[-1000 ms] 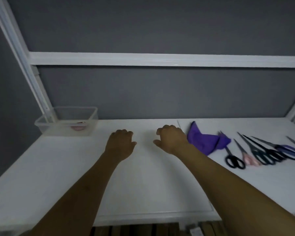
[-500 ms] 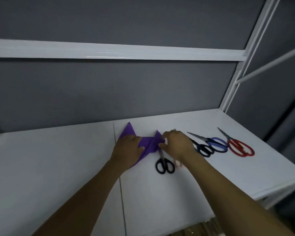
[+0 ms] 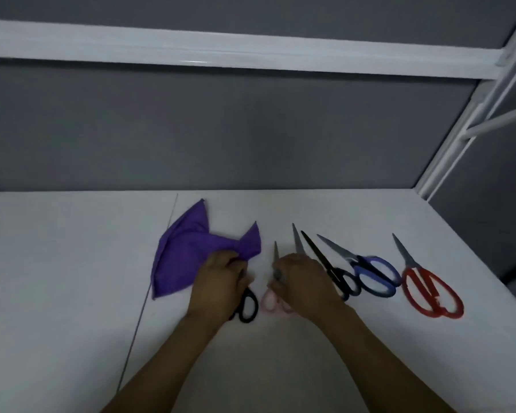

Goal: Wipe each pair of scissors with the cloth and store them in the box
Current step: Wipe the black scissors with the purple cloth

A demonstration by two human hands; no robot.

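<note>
My left grip [image 3: 221,281] is curled round the cloth [image 3: 185,257], bunching its middle. My right grip [image 3: 301,277] pinches the pink scissors [image 3: 268,301] near the pivot, on the worktop [image 3: 57,278]. Small black scissors [image 3: 243,318] poke out under my left grip. Long black scissors [image 3: 318,252], blue scissors [image 3: 358,261], red scissors [image 3: 413,268] lie right of my right grip.

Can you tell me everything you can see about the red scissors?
The red scissors have two big oval loop handles that look like red plastic, and grey blades that look like metal. The blades are shut together and come to a sharp point aimed away, toward the back wall. They lie flat on the white table, last on the right in the row, with a gap between them and the blue-handled scissors. Only the table touches them.
</note>
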